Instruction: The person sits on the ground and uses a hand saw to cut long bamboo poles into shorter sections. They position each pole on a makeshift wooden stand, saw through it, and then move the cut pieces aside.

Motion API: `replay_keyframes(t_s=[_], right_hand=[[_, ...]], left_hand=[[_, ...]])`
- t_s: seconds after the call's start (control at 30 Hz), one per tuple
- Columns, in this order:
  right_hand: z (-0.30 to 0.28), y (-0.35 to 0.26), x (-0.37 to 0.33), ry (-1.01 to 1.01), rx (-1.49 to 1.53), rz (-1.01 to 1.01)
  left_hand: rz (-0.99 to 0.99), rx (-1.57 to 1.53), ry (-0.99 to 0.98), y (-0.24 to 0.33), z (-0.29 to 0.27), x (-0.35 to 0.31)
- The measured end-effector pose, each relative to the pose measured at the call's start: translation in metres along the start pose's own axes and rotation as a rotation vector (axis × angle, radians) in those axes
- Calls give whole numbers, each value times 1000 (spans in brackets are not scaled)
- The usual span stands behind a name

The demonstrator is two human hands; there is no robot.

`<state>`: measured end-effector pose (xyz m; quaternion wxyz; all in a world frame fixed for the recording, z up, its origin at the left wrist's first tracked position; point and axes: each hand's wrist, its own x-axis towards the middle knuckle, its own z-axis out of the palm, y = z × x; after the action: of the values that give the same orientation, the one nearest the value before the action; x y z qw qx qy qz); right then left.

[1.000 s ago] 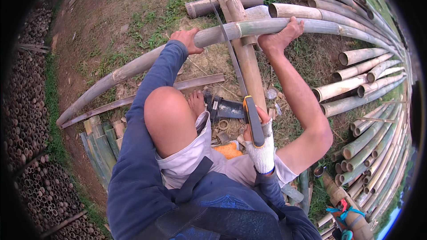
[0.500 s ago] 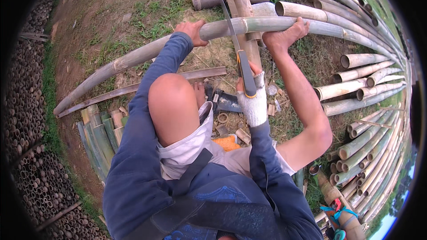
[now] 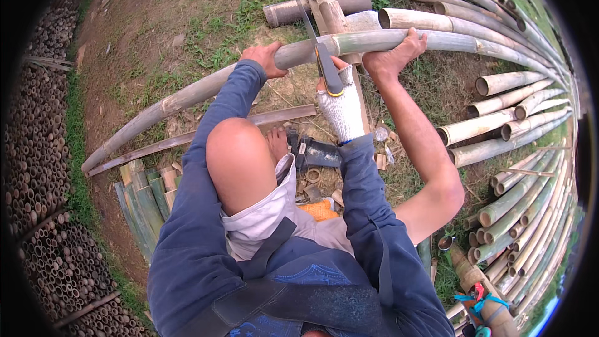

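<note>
A long bamboo pole (image 3: 199,87) runs across in front of me, bending down to the ground at the left. My bare left hand (image 3: 265,59) is closed round it left of the cut spot. In my right hand (image 3: 339,103), covered by a white knit glove, is a handsaw (image 3: 329,70) with a dark grey and yellow handle. Its thin blade lies across the pole, with the tip beyond it. My right foot (image 3: 393,56) presses on the pole to the right of the saw. A bamboo support (image 3: 324,3) stands under the pole.
Cut bamboo poles (image 3: 499,206) lie stacked along the right. Short green pieces (image 3: 146,209) sit at the left, near a split bamboo strip (image 3: 262,117). A dark tool (image 3: 315,153) and an orange item (image 3: 319,211) are between my legs. Further left are piled bamboo ends (image 3: 40,143).
My right hand has pushed the saw forward and slightly left, so the handle is now close to the pole. My left hand and right foot stay on the pole.
</note>
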<state>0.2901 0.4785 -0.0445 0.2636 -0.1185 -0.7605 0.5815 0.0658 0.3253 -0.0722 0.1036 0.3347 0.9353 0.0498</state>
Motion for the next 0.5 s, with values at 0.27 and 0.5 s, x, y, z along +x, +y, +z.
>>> replay_keyframes(t_s=[0.27, 0.5], right_hand=[[-112, -70, -256, -90, -113, 127], [8, 7, -5, -31, -135, -124]], left_hand=[[48, -63, 31, -13, 14, 9], [52, -55, 71, -12, 12, -1]])
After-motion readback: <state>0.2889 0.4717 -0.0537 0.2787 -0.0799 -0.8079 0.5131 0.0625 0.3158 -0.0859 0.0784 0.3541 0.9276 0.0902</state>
